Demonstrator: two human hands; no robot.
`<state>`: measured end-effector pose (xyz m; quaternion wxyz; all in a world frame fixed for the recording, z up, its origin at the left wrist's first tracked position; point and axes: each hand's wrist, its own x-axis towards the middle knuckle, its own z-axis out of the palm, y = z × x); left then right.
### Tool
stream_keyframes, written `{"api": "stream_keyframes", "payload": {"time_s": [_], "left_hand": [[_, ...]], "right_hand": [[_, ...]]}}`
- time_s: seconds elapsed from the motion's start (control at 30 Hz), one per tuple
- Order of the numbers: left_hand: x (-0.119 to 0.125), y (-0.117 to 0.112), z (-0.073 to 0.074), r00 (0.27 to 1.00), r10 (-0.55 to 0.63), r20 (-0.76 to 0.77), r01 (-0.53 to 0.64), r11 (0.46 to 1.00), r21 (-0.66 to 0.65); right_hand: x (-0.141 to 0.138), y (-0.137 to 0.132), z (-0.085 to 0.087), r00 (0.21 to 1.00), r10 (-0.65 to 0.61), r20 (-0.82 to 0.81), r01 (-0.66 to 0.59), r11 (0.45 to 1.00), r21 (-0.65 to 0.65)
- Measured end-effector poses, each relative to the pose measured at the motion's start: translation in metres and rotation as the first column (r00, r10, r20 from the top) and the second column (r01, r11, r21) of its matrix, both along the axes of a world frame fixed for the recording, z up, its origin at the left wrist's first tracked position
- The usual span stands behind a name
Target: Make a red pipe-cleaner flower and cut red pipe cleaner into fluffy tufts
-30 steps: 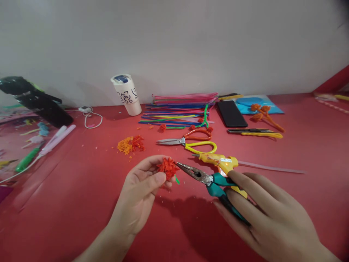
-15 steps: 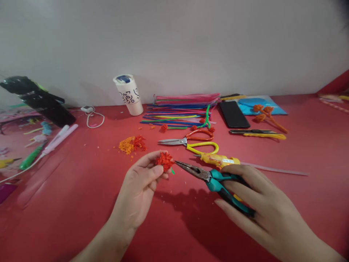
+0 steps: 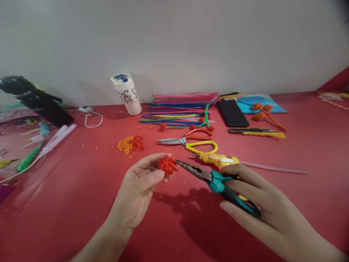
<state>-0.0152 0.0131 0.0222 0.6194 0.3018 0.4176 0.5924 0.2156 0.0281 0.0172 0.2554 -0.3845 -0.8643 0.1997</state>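
Note:
My left hand point(image 3: 139, 193) pinches a small red fuzzy flower head point(image 3: 167, 165) between thumb and fingertips, just above the red table. My right hand point(image 3: 261, 214) is wrapped round the teal handles of long-nose pliers point(image 3: 207, 176). The pliers' jaws look closed and their tip touches the right side of the flower head. A yellow glue gun point(image 3: 218, 159) lies on the table just behind the pliers.
Behind lie scissors point(image 3: 188, 142) with orange and yellow handles, a heap of orange and red clippings point(image 3: 131, 143), a bundle of coloured pipe cleaners point(image 3: 180, 109), a white cup point(image 3: 127, 94), a black phone point(image 3: 231, 112), a yellow utility knife point(image 3: 256, 133) and orange pipe-cleaner flowers point(image 3: 264, 112). Pens and a black object sit at left.
The pliers' tip has come up against the flower head; a second ago a gap lay between them. My left hand turned the flower slightly, and the green stem end no longer shows.

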Motion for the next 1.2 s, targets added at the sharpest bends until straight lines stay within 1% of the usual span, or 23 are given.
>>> {"api": "stream_keyframes", "payload": {"time_s": [0.17,0.4,0.53,0.63,0.7,0.77,0.87,1.0,1.1,1.2], "left_hand": [[0.002,0.001,0.002,1.000,0.000,-0.006,0.000,1.000,-0.007],[0.000,-0.001,0.000,0.999,-0.013,-0.037,0.012,1.000,-0.024],[0.000,-0.002,0.001,0.998,-0.020,-0.055,0.018,0.999,-0.035],[0.001,-0.002,0.001,0.998,-0.022,-0.060,0.020,0.999,-0.037],[0.001,-0.002,0.000,0.998,-0.016,-0.066,0.013,0.999,-0.042],[0.002,-0.002,-0.001,0.996,-0.006,-0.089,0.001,0.999,-0.053],[0.005,-0.002,-0.002,0.987,0.019,-0.159,-0.029,0.998,-0.056],[0.007,-0.004,-0.002,0.970,0.054,-0.239,-0.065,0.997,-0.040],[0.007,-0.004,-0.003,0.961,0.061,-0.269,-0.079,0.995,-0.056],[0.007,-0.003,-0.003,0.963,0.060,-0.265,-0.084,0.993,-0.083]], "right_hand": [[0.000,0.001,-0.001,1.000,0.017,0.010,-0.018,1.000,0.020],[-0.002,0.000,0.002,1.000,0.008,0.025,-0.010,0.998,0.057],[-0.002,-0.001,0.001,1.000,0.014,0.009,-0.014,0.997,0.073],[-0.002,-0.001,-0.001,1.000,0.011,0.011,-0.012,0.994,0.107],[-0.002,-0.002,-0.002,1.000,0.001,0.028,-0.006,0.988,0.157],[-0.002,-0.004,-0.004,0.998,-0.034,0.049,0.021,0.970,0.241],[-0.004,-0.006,-0.006,0.988,-0.099,0.118,0.046,0.920,0.390],[-0.006,-0.009,-0.003,0.959,-0.131,0.251,-0.027,0.839,0.543],[-0.007,-0.010,-0.001,0.928,-0.147,0.344,-0.095,0.796,0.597],[-0.007,-0.011,-0.002,0.912,-0.159,0.379,-0.113,0.790,0.603]]}}
